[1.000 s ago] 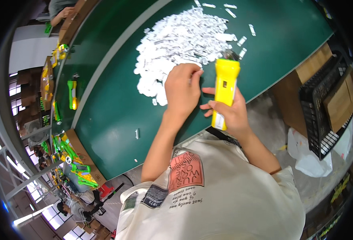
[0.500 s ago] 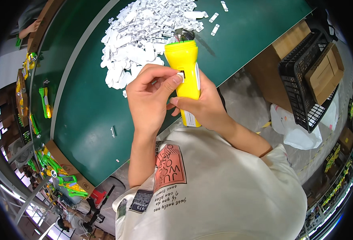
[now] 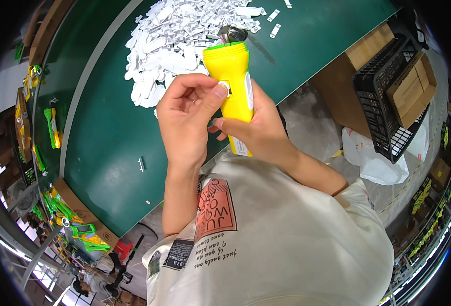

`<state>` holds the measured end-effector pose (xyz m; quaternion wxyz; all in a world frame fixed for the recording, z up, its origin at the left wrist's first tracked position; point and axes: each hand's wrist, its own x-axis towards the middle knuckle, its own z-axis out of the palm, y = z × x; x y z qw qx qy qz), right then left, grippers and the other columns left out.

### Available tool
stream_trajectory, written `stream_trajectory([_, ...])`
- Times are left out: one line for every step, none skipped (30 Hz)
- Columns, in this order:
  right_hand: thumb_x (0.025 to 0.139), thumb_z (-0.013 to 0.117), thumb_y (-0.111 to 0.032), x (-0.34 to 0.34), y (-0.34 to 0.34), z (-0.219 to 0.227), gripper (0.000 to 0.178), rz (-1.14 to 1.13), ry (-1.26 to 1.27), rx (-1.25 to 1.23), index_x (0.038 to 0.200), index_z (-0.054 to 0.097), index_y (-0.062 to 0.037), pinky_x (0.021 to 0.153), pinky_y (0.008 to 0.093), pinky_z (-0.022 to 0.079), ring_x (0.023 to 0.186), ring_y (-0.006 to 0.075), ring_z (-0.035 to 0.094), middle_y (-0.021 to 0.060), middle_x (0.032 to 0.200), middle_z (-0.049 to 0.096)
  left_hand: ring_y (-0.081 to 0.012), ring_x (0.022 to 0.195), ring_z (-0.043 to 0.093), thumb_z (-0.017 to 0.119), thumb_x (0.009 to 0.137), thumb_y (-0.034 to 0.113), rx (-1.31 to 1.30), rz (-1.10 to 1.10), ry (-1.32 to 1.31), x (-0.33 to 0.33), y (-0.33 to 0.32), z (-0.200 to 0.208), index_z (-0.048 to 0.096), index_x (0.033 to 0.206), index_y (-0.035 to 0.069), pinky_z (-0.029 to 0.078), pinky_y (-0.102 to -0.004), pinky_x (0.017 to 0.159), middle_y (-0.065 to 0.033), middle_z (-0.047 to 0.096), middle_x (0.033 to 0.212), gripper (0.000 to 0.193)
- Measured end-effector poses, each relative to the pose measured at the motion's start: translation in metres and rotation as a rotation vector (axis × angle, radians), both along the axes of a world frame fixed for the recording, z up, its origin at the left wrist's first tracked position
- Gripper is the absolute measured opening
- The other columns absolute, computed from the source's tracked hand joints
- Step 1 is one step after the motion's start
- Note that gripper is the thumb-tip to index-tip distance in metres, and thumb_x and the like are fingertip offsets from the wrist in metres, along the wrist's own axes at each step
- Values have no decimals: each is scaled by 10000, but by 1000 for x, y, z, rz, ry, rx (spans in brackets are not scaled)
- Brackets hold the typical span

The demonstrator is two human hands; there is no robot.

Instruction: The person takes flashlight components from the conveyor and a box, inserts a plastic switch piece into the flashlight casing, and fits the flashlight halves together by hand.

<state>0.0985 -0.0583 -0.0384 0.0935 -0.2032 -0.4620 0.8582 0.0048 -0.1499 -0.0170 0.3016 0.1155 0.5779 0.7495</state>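
A yellow flashlight body (image 3: pixel 238 104) with a green inner rim is held tilted over the table edge, its wide end pointing away from me. My right hand (image 3: pixel 263 133) wraps round its lower part, the thumb lying across the front. With thumb and index finger, my left hand (image 3: pixel 184 115) pinches a small white plastic piece (image 3: pixel 225 86) against a dark slot in the body. The fingertips partly hide that piece. From the flashlight's wide end a dark, shiny lamp reflector (image 3: pixel 232 34) hangs out on thin wires.
A large pile of white plastic parts (image 3: pixel 166 43) lies on the green table (image 3: pixel 108 168), with several loose ones beside it. Green-and-yellow flashlights (image 3: pixel 53 127) lie at the left. A black crate (image 3: pixel 381 102) holding a cardboard box (image 3: pixel 414 92) stands at the right, near white plastic bags (image 3: pixel 373 158).
Both hands and the flashlight have shifted slightly up and left in the picture. The white piece now sits higher on the slot, with more of the dark opening showing below it.
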Motion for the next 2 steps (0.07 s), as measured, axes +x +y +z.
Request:
stream_trajectory([803,652,-18,0,-1,0,477,4,-2,-8,1222,423,-13,655,253,527,814,99,588,59,994,555,-64,739,573,690,835,-21,6,-20,-16,0,-1,1,617,948,-29,469,-192,670,-46,630,835,135])
stream_trajectory([803,655,-18,0,-1,0,479,7,-5,-15,1222,423,-14,657,253,527,819,99,588,61,999,555,-65,749,579,689,837,-18,0,-19,-3,0,-2,-1,619,965,-32,469,-193,670,-50,636,856,146])
